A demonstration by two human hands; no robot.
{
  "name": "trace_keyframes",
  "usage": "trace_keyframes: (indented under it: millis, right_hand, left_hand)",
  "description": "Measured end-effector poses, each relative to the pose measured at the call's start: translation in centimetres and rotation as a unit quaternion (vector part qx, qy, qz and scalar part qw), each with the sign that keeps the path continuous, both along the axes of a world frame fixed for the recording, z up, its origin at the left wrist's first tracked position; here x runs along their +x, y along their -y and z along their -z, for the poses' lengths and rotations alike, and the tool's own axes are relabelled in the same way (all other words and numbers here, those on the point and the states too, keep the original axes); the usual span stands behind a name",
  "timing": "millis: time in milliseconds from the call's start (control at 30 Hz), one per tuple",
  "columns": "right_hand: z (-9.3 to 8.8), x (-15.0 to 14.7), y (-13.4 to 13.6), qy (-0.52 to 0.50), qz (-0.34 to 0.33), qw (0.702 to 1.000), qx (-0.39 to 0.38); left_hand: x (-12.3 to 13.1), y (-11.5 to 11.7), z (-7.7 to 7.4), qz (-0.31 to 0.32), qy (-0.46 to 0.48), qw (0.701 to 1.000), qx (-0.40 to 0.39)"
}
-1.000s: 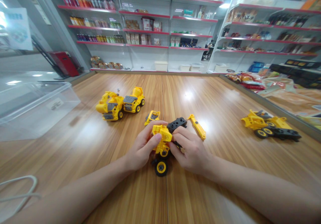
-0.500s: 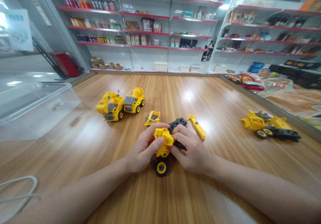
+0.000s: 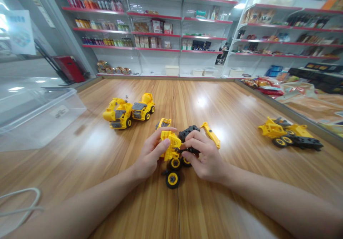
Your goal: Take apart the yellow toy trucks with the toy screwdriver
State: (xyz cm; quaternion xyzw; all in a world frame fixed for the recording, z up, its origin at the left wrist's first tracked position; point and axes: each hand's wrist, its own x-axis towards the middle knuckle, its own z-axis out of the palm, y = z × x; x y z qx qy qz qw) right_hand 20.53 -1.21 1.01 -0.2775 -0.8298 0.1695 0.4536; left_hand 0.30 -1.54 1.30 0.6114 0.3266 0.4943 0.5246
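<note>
My left hand (image 3: 148,157) grips a yellow toy vehicle part (image 3: 170,144), thumb on its near face. Closed fingers of my right hand (image 3: 207,157) pinch a slim black piece (image 3: 192,150), whose thin end points at the yellow part's right side; whether it touches cannot be made out. Below them, a black wheel with a yellow hub (image 3: 172,179) rests on the table, with more wheels (image 3: 175,163) just above. Behind the hands lie a black chassis piece (image 3: 189,132), a yellow toy cab (image 3: 164,123) and a long yellow arm piece (image 3: 211,135).
A toy excavator (image 3: 118,114) and a toy mixer truck (image 3: 144,106) stand at the back left. More yellow and black vehicle parts (image 3: 291,135) lie right. A clear plastic bin (image 3: 40,117) is left, a white cable (image 3: 24,210) near front left. Shelves (image 3: 157,33) rise behind the table.
My left hand has shifted slightly left with the yellow part. Between the yellow part and my right fingers, the slim black piece now shows, and more wheels are uncovered below.
</note>
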Motion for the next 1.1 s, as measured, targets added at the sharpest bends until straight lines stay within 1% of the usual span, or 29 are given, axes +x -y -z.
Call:
trace_keyframes:
  millis: [133,200,300,367,433,533,733,833,967,1100]
  right_hand:
    - [0.07,-0.01,0.09,0.029,0.022,0.999,-0.017]
    - [0.05,0.02,0.09,0.044,0.052,0.997,-0.030]
    - [-0.03,0.12,0.00,0.041,0.101,0.993,-0.047]
    - [-0.09,0.17,-0.06,0.028,0.116,0.991,-0.056]
    - [-0.09,0.16,-0.03,0.014,0.115,0.992,-0.055]
    - [0.02,0.04,0.16,0.006,0.098,0.995,-0.033]
    - [0.55,-0.09,0.28,0.011,0.041,0.999,0.029]
    - [0.65,-0.08,0.22,0.010,0.044,0.998,0.048]
    - [0.49,-0.09,0.31,0.004,0.070,0.996,0.053]
    - [0.47,-0.05,0.39,-0.003,0.080,0.996,0.030]
  left_hand:
    - [-0.03,-0.02,0.08,-0.014,-0.011,1.000,-0.022]
    - [0.01,0.03,0.13,-0.023,-0.018,0.999,-0.035]
    - [0.09,0.06,0.21,-0.044,-0.012,0.998,-0.050]
    - [0.13,0.03,0.29,-0.051,-0.005,0.997,-0.054]
    - [0.12,-0.04,0.38,-0.051,-0.002,0.997,-0.053]
    - [0.04,-0.08,0.45,-0.043,-0.004,0.998,-0.042]
    - [-0.07,0.24,0.23,0.021,-0.027,0.999,0.000]
    - [-0.01,0.33,0.24,0.041,-0.015,0.999,0.008]
    - [-0.05,0.24,0.56,0.053,0.018,0.998,-0.019]
    - [-0.28,0.15,0.76,0.049,0.052,0.995,-0.065]
